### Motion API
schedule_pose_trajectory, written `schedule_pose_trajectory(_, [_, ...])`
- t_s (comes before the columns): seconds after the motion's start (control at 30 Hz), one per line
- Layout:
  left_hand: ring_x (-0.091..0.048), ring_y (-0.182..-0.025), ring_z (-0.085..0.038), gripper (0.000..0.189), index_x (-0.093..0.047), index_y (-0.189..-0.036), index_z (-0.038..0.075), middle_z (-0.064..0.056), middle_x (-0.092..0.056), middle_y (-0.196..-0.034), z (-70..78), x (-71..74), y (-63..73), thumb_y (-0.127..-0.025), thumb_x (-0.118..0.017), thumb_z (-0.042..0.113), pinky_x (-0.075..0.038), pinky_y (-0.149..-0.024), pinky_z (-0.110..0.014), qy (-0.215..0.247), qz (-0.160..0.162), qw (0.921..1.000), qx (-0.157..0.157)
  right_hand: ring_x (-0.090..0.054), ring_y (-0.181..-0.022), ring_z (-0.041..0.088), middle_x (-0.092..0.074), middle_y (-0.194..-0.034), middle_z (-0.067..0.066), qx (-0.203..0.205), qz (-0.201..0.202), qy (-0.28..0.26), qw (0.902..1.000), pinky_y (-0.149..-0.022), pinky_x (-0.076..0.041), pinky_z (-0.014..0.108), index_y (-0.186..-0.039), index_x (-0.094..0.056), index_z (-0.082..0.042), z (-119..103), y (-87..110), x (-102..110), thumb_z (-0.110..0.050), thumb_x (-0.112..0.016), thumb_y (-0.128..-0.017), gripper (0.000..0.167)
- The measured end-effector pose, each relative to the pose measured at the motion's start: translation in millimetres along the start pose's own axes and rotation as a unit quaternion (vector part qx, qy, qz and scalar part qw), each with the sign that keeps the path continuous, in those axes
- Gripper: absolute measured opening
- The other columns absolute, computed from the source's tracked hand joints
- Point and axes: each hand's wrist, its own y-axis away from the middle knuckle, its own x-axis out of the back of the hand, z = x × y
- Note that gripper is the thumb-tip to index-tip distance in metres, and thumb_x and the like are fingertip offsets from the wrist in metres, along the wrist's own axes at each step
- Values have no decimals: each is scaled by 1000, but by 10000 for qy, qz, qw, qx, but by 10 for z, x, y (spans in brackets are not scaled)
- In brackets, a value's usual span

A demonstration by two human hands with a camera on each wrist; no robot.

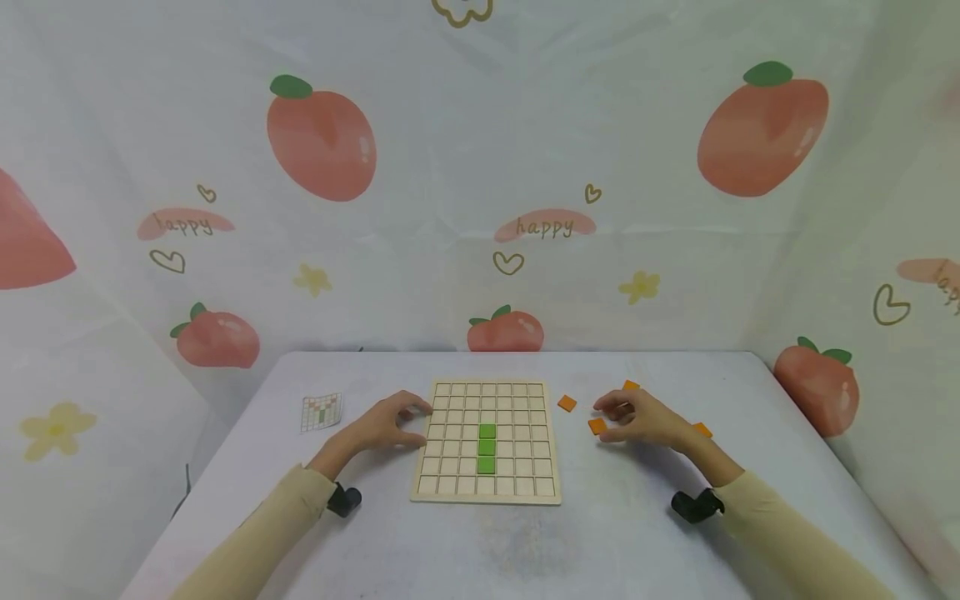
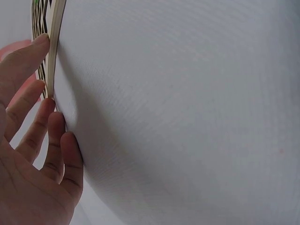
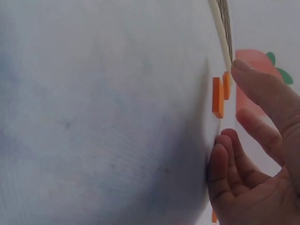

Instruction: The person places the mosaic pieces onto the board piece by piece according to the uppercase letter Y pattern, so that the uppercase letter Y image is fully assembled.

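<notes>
A pale wooden grid board [image 1: 450, 450] lies flat on the table. Three green square tiles [image 1: 487, 447] sit in its cells, stacked in one column near the middle. My left hand [image 1: 388, 421] is at the board's left edge, thumb and fingertips resting against the rim, fingers relaxed. To the right of the board, my right hand [image 1: 647, 419] hovers around an orange tile [image 1: 597, 427], thumb and fingers spread apart with nothing pinched. In the right wrist view, that orange tile [image 3: 218, 97] stands out beyond the fingertips.
Another orange tile [image 1: 567, 403] lies between board and right hand; further ones lie behind the hand [image 1: 631, 385] and by the right wrist [image 1: 702, 430]. A small card with a coloured grid pattern [image 1: 321, 412] lies left of the board. A printed curtain [image 1: 420, 167] hangs behind the table.
</notes>
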Motion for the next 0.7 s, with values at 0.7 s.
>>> schedule_pose_trajectory(0.7, [-59,-111,-32,50,-66,-125,8,-12,-58,-131,-24,-15,-11,-82,-88,21,-48,-96,-49,-9,12,10000,37,-57,-85,22,-68,-97,1,-80,78,625,9980,-73,-50,27,-101,-76,-4,60,-65,-73,-8,-86,-82,23])
